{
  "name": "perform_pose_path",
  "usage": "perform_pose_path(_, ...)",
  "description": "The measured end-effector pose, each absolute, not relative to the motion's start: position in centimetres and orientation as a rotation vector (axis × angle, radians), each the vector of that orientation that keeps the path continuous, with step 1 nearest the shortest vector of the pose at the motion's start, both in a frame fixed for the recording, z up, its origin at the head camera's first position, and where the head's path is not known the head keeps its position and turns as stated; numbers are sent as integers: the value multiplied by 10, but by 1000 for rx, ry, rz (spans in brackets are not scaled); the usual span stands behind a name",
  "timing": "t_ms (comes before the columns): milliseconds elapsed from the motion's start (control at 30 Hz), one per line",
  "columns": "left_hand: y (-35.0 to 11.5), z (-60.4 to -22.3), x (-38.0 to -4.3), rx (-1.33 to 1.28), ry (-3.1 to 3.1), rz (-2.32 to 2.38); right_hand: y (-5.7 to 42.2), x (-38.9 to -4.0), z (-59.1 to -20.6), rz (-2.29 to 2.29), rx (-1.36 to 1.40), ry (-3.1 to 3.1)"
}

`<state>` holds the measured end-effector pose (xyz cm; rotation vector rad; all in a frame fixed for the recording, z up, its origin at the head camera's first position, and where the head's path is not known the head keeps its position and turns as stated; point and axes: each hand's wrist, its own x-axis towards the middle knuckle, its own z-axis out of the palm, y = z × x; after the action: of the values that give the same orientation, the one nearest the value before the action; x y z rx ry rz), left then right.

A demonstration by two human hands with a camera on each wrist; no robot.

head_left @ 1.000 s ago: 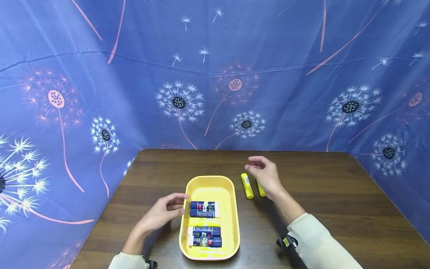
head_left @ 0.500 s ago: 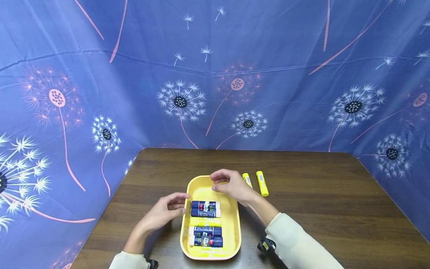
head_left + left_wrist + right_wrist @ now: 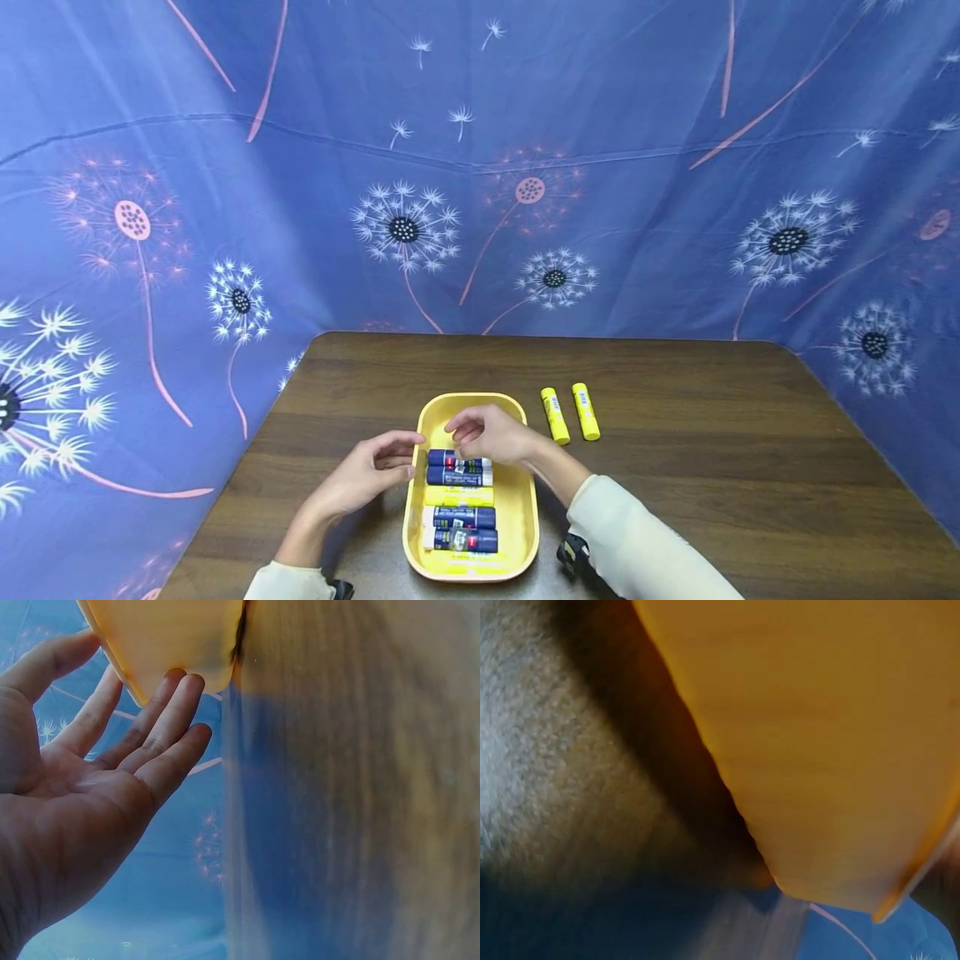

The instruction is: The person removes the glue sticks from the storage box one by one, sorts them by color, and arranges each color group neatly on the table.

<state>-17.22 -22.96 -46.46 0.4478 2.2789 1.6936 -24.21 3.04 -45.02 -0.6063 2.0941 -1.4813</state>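
A yellow tray [image 3: 525, 508] holds dark blue glue sticks [image 3: 459, 477] and yellow glue sticks [image 3: 459, 497], lying crosswise in a column. With fingers extended, my left hand [image 3: 366, 475] touches the tray's left rim; the left wrist view shows its fingertips against the outer wall [image 3: 161, 645]. My right hand [image 3: 495, 435] is over the tray's far half, beside the topmost blue glue stick [image 3: 438, 457], partly covering it. A gap shows between thumb and fingers, with nothing seen between them. The right wrist view is filled mostly by the tray wall [image 3: 817, 750].
Two yellow glue sticks [image 3: 555, 415] [image 3: 587, 412] lie side by side on the brown wooden table [image 3: 712, 450], right of the tray. A blue dandelion-print cloth [image 3: 645, 183] hangs behind the table and along its sides.
My right hand has moved left from above the two yellow glue sticks, over the tray, then lower toward the topmost blue glue stick. My left hand has stayed at the rim.
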Motion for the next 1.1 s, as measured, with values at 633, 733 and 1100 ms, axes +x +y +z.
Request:
perform_pose_path(633,-228,-464,-172,438,2276,1688,19,-233,-457,-1216,-625,2351)
perform_pose_path(733,-229,-464,-172,446,2272,1691,19,-232,-457,-1214,-603,2353)
perform_pose_path(1100,-229,-464,-172,464,2260,1701,21,-234,-453,-1396,-544,2253)
